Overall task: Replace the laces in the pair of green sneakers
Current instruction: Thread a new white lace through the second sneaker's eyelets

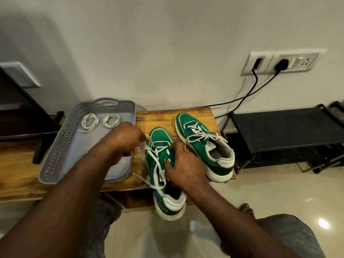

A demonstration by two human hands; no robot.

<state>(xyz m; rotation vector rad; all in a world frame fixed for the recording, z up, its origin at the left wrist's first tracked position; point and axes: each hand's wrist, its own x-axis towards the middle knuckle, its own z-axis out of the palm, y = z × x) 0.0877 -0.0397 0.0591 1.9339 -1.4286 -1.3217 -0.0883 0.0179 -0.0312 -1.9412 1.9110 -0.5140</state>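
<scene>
A: Which step is being worked on?

B: By the look of it, the old lace (157,187) is being drawn out of the near sneaker (160,135). That shoe is being kept on the bench (162,116), toe pointing away, with its heel hanging over the front edge. The far sneaker (216,165), just beside it on the right, is being left laced.

A: How are the grips being used?

B: The left grip (128,140) is being closed in a pinch on a strand of the old lace beside the toe. The right grip (183,161) is being curled over the upper by the tongue, so the near sneaker is being pinned in place.

A: What is being asked of the pull?

B: Loose loops are being left lying over the tongue and off the bench edge, so snagging is being risked. The strand is best being eased through one eyelet at a time, in line with the hole, while the upper is being pressed flat close to that eyelet. With the heel overhanging, the weight is best being kept forward so the shoe is not being tipped off.

A: And the replacements?

B: Two coiled laces (90,122) are being kept in the grey tray (55,157), just left of the near sneaker, untouched and near the left grip.
</scene>
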